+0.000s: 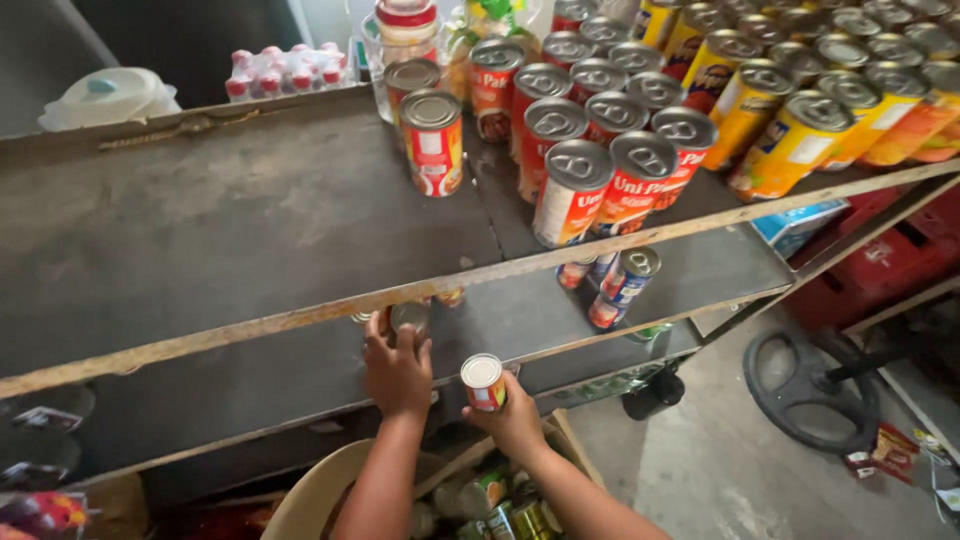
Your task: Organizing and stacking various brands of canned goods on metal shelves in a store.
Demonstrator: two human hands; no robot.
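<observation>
Left hand (397, 375) flat on shelf can (410, 318) — right hand (515, 420) grips small can (484, 381).

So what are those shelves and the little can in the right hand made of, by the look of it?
The shelves look like dull dark sheet metal, with rust-coloured, worn edges along the front. The small can in the right hand seems to be shiny metal, judging by its pale reflective lid, wrapped in a red printed label, likely paper. The left hand rests on another metal-topped can.

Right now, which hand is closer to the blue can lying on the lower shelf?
Right. The right hand, holding a small red can, is just below-left of the blue can; the left hand is farther left.
</observation>
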